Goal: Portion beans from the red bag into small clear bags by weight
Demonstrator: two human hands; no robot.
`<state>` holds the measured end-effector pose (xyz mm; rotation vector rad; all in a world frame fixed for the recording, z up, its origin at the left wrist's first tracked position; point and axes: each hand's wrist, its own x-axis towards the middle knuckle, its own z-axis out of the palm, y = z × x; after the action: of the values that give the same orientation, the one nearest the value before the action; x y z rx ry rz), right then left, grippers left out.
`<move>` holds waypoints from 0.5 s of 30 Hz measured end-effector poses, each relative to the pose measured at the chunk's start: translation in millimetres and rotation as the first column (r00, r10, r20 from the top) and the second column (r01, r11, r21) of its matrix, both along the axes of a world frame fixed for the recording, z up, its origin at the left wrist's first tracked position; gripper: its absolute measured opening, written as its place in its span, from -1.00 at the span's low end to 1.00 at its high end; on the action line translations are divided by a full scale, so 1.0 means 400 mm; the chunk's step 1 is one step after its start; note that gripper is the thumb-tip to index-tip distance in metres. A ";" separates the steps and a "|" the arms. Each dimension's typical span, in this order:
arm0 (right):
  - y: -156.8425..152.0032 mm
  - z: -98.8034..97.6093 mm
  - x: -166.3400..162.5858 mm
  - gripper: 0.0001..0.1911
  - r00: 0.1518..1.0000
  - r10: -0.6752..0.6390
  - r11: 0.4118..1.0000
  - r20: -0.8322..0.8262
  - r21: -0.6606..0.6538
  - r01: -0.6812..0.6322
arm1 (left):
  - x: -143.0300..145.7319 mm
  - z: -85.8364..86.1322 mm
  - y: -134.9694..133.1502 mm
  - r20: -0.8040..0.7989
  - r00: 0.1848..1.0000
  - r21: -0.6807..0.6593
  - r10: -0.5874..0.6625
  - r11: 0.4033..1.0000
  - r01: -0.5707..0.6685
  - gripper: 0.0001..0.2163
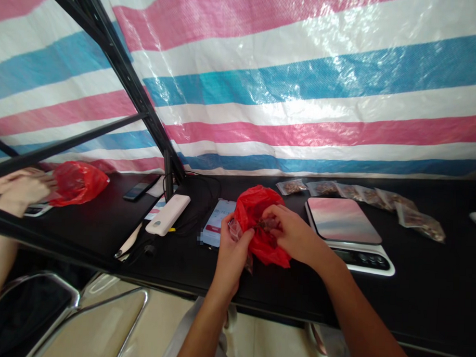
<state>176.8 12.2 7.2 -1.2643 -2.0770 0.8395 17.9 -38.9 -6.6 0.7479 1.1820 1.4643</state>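
Observation:
A red plastic bag (256, 200) stands open on the black table in front of me. At its left side, my left hand (234, 251) is closed around a small clear plastic bag (235, 229), whose lower end shows below the fingers. My right hand (294, 230) reaches over the red bag's mouth, its fingers pinched on dark brown dried pieces (266, 224) close to my left thumb. What kind of pieces they are I cannot make out. Behind the left hand lies a phone (217, 219) with its screen lit, partly covered by the hand and red bag.
A white kitchen scale (344, 219) stands on the right. Several filled clear bags (422, 222) lie behind it. A white power bank (168, 214) and cables lie left. Beyond a black metal frame (128, 75), another person's hands (25, 186) work at a second red bag (79, 183).

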 end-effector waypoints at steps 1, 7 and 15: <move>0.003 -0.006 0.000 -0.57 0.999 -0.011 1.000 -0.032 -0.015 0.010 | -0.001 0.000 0.001 -0.002 1.000 0.002 -0.006 1.000 0.006 -0.44; 0.014 -0.031 -0.002 -0.63 0.991 0.006 0.997 -0.133 -0.078 -0.017 | -0.009 0.001 0.002 0.008 0.999 0.007 -0.038 0.999 0.038 -0.48; 0.008 -0.020 0.007 -0.66 0.991 0.029 0.997 -0.129 -0.065 -0.038 | -0.008 0.004 0.004 -0.007 1.000 0.040 0.026 0.999 -0.026 -0.45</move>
<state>179.7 15.5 -0.7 -1.1805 -1.9880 0.9868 14.7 -37.2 -5.0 0.7678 1.1750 1.5112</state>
